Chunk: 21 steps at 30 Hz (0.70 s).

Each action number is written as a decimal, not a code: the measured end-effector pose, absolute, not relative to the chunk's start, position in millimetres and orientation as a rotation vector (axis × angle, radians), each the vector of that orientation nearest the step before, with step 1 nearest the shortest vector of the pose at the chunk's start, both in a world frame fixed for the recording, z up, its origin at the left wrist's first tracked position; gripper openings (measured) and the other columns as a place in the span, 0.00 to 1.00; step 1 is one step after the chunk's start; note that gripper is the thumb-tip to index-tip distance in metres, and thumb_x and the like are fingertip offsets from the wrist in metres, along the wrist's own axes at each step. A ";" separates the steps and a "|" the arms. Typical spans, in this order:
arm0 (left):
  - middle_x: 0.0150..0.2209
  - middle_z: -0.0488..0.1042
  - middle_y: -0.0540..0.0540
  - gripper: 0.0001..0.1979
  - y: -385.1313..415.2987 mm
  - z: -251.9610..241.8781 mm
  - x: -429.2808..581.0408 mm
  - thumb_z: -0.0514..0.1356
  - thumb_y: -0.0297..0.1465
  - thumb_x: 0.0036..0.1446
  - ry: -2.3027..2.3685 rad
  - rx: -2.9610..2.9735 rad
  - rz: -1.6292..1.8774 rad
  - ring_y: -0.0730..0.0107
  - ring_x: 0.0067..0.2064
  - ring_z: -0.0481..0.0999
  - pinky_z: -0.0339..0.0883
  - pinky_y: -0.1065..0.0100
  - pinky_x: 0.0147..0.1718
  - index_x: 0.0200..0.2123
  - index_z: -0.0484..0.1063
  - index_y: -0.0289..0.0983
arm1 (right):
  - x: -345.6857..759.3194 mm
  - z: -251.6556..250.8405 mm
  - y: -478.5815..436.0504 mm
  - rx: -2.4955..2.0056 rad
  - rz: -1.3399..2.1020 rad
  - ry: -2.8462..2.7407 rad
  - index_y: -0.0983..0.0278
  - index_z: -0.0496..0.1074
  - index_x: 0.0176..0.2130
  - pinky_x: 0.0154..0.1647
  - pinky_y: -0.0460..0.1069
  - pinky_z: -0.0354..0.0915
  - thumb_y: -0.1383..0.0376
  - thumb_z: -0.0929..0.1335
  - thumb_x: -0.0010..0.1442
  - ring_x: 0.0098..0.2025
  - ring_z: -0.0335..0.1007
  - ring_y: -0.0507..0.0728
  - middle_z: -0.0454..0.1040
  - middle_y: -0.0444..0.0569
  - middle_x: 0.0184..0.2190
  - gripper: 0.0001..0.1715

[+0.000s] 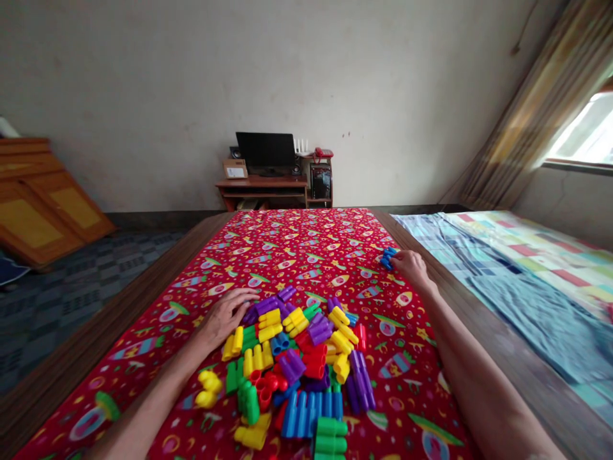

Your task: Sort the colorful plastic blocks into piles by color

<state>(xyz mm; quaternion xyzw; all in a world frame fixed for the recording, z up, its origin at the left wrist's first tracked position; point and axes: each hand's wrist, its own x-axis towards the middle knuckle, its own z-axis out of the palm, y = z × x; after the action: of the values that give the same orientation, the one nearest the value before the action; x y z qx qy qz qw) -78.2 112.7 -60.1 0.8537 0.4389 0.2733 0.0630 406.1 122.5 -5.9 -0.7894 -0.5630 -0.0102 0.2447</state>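
A heap of plastic building blocks (297, 364) in yellow, purple, red, green and blue lies on a red patterned cloth (297, 249) in front of me. My left hand (227, 314) rests at the heap's left edge, fingers curled against purple blocks (265, 305). Stretched out to the cloth's right side, my right hand (410, 265) is closed on a small blue block piece (387, 258), set on the cloth apart from the heap.
The cloth covers a long wooden table (62, 364). A bed with a checked sheet (527, 275) is to the right. A desk with a monitor (267, 153) stands at the far wall. Wooden panels (43, 204) lean at the left.
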 end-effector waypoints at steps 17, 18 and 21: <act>0.47 0.77 0.43 0.18 111.5 -64.1 -75.1 0.49 0.38 0.61 1.371 2.527 0.843 0.62 0.49 0.75 0.68 0.60 0.52 0.40 0.77 0.40 | 194.1 -4.0 64.0 -0.623 0.571 -2.674 0.64 0.73 0.52 0.51 0.51 0.64 0.55 0.71 0.57 0.52 0.70 0.60 0.73 0.58 0.51 0.26; 0.46 0.77 0.43 0.18 111.6 -64.6 -75.2 0.49 0.38 0.61 1.370 2.525 0.854 0.62 0.49 0.75 0.68 0.60 0.53 0.40 0.77 0.40 | 197.3 -3.8 65.2 -0.666 0.584 -2.664 0.65 0.74 0.51 0.49 0.51 0.65 0.56 0.72 0.56 0.50 0.71 0.60 0.74 0.58 0.50 0.25; 0.46 0.77 0.41 0.20 109.5 -63.6 -74.6 0.48 0.40 0.62 1.368 2.495 0.879 0.61 0.50 0.76 0.67 0.60 0.53 0.40 0.77 0.38 | 210.9 1.1 71.4 -0.773 0.720 -2.622 0.66 0.75 0.48 0.42 0.47 0.66 0.68 0.71 0.56 0.42 0.73 0.56 0.78 0.53 0.43 0.18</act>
<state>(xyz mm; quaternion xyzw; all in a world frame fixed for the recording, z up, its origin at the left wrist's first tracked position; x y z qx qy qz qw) -74.6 109.5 -63.6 0.8350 0.4578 0.2942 0.0814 210.9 71.4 1.1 -0.2702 -0.9161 0.2514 0.1566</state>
